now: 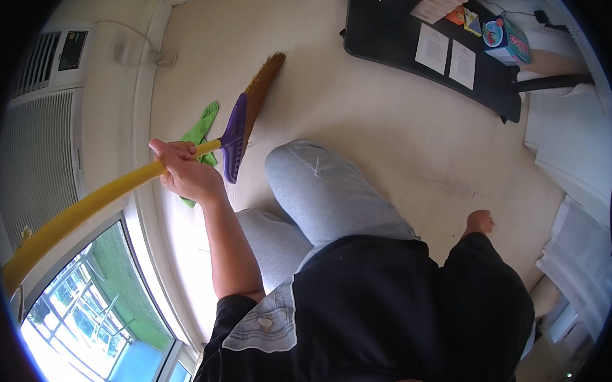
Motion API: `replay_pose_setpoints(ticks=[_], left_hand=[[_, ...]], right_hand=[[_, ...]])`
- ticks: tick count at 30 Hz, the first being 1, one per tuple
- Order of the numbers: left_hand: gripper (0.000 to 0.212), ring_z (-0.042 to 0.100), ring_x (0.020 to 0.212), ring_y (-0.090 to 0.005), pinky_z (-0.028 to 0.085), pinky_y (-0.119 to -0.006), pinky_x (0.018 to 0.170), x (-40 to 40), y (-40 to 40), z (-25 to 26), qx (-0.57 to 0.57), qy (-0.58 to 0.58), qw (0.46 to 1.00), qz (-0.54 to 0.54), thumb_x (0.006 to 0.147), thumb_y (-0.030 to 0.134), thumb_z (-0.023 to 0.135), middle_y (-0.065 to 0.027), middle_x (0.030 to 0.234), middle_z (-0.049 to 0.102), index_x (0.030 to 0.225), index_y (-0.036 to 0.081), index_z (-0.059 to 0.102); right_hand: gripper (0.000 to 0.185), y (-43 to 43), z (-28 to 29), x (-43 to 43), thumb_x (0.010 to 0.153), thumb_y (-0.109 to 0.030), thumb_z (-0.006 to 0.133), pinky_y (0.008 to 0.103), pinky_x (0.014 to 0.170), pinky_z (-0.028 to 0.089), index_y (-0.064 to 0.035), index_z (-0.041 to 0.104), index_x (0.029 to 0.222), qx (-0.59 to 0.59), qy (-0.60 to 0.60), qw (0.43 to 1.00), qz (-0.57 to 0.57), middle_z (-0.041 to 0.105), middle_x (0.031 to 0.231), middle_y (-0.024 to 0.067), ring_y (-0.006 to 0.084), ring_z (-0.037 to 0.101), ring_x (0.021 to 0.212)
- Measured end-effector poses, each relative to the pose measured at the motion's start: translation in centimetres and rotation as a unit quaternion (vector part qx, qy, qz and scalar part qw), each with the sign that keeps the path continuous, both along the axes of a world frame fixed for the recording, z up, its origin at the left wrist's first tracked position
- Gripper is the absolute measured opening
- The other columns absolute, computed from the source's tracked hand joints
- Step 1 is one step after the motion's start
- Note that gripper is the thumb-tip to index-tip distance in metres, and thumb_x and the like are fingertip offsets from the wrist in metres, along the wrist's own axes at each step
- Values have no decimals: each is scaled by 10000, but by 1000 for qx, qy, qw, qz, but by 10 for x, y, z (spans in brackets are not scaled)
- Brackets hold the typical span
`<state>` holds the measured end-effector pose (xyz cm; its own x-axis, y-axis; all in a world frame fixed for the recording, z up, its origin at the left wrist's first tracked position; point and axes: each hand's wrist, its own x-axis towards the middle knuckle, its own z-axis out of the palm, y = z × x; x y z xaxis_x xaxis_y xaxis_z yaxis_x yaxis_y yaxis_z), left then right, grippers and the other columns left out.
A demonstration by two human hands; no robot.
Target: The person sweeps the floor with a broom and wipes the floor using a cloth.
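Observation:
My left hand (193, 174) is wrapped around the yellow handle (119, 184) of a broom. The handle slants from the lower left rim up to a purple broom head (233, 138). Brown bristles (264, 86) fan out from it over the pale floor. A crumpled green cloth (202, 127) lies beside the broom head, partly covered by my left hand and the handle. My right hand (479, 222) is over the floor on the other side, fingers curled, with nothing visible in it. My bent knees in grey trousers (331, 192) lie between the two hands.
A black low table (382, 37) at upper right bears printed sheets (432, 48) and a blue box (506, 41). A white cabinet (571, 134) stands along the right. On the left are an air conditioner (39, 146), a thin cable (134, 28) and a glass window (99, 310).

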<state>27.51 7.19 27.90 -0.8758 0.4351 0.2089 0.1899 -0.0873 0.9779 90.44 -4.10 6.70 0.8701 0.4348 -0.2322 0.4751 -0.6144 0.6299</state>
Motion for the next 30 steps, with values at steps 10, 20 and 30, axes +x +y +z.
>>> replay_pose_setpoints(ticks=[10,20,30], left_hand=[[475,357,488,-92,350,-248,536,4,24,52,62,81,995,-23,940,310,480,8,489,335,533,134,312],[281,474,874,-240,399,-341,780,-56,52,-14,-210,165,909,-321,883,253,542,-144,933,475,1003,32,417],[743,450,1173,-338,366,-403,968,-31,19,-69,-461,187,814,-301,768,331,668,-242,1283,436,1344,14,321]], right_hand=[[677,186,-11,-242,732,-123,644,385,1059,273,-83,343,1337,412,463,715,323,330,1376,196,334,302,1287],[713,158,331,-525,695,-372,746,404,978,377,-69,421,1252,525,790,121,294,467,1237,196,274,452,1177],[440,185,238,-295,845,-196,635,223,377,329,-123,406,475,754,639,145,-53,447,450,-22,62,412,371]])
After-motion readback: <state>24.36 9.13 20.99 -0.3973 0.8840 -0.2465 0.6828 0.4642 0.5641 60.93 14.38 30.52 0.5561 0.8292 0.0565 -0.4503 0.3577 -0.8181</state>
